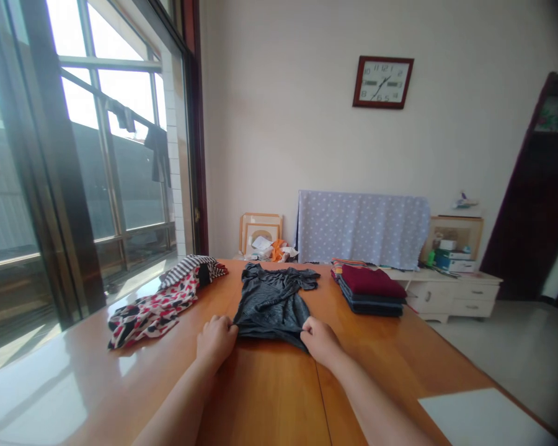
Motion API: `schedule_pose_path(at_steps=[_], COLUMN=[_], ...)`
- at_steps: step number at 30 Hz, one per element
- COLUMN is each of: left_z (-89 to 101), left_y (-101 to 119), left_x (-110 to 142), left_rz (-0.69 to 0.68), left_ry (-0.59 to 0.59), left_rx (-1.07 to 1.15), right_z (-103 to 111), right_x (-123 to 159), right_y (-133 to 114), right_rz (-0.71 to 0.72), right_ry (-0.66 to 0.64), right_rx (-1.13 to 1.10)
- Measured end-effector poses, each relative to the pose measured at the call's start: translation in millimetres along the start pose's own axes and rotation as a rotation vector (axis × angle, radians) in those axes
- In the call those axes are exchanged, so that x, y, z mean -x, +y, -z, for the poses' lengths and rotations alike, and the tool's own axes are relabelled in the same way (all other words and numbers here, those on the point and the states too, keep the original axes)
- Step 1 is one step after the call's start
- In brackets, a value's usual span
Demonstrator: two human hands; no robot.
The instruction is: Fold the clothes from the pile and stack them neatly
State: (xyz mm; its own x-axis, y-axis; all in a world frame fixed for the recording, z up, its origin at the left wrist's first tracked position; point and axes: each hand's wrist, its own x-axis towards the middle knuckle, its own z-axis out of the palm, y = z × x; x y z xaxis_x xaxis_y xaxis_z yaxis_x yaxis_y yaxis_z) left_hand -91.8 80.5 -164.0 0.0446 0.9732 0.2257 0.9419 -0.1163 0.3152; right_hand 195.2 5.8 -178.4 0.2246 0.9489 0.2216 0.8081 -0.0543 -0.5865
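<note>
A dark grey t-shirt [272,300] lies flat on the wooden table [270,396], neck end away from me. My left hand [216,339] is closed on the near left corner of its hem. My right hand [320,339] is closed on the near right corner. Both forearms stretch out over the table toward the shirt.
A heap of red, white and black patterned clothes [160,303] lies left of the shirt. A folded stack with a maroon garment [371,290] on top sits to the right. A white sheet [483,418] lies at the table's near right corner. Windows run along the left.
</note>
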Motion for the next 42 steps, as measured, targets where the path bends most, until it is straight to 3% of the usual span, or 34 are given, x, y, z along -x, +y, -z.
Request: schedule_pose_path(at_steps=[6,11,13,15,18,20,22,25,27,32,37,42], left_z=[46.0,69.0,74.0,79.0,87.1,89.8,85.9,63.1,40.5,0.1,0.5,3.1], left_y=[-17,-44,-55,-61,-58,-46,-31,-11,-3,-6,-10,-9], left_x=[19,51,63,74,86,91,94,95,94,93,93,93], left_rz=[0.05,0.078,0.074,0.083,0.094,0.055,-0.037,-0.221,-0.303,-0.214,-0.193,-0.186], left_ry=[-0.069,-0.115,-0.168,-0.212,-0.199,-0.127,-0.054,-0.019,-0.024,-0.137,-0.179,-0.206], left_rx=[-0.107,-0.205,-0.227,-0.246,-0.29,-0.311,-0.294,-0.176,-0.089,-0.106,-0.133,-0.133], right_z=[11,24,32,41,55,62,63,55,43,9,-7,16], right_x=[32,80,98,114,127,128,125,116,113,111,109,109], right_y=[7,15,18,22,24,21,12,-8,-24,-51,-60,-41], right_rz=[-0.078,-0.129,-0.135,-0.141,-0.131,-0.077,-0.014,0.071,0.142,0.186,0.11,-0.039], right_ry=[0.023,-0.03,-0.107,-0.264,-0.488,-0.437,-0.257,-0.063,-0.031,-0.036,0.018,0.06], right_rx=[-0.296,-0.298,-0.254,-0.228,-0.21,-0.19,-0.165,-0.149,-0.141,0.057,0.232,0.168])
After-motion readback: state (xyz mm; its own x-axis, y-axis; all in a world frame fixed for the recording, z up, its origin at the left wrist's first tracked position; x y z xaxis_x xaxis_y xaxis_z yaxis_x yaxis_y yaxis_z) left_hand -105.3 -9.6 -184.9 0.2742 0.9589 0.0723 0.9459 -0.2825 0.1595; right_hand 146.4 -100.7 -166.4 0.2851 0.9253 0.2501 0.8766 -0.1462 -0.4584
